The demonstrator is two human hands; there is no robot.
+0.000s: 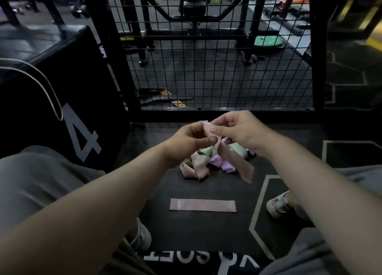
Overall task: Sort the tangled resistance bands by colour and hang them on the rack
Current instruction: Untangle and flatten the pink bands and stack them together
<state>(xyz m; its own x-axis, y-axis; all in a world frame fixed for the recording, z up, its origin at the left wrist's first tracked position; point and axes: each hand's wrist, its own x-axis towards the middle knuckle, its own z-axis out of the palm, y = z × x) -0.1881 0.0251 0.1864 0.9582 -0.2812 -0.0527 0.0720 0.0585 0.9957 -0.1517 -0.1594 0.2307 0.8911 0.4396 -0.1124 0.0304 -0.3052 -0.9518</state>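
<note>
Two-handed pinch: left hand (186, 139) and right hand (239, 133) clamp the pink band (235, 165) over the tangled pile (199, 167), black box (68, 93) at nine o'clock reading "4".

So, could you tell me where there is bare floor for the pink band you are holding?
Bare mat lies between the flat pink band and the tangled pile, and right of that band towards the right shoe. The pile itself is crowded.

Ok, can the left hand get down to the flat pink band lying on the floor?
Probably yes: the flat pink band lies alone with nothing over it. But the left hand pinches the raised pink band, so it must let go first.
</note>
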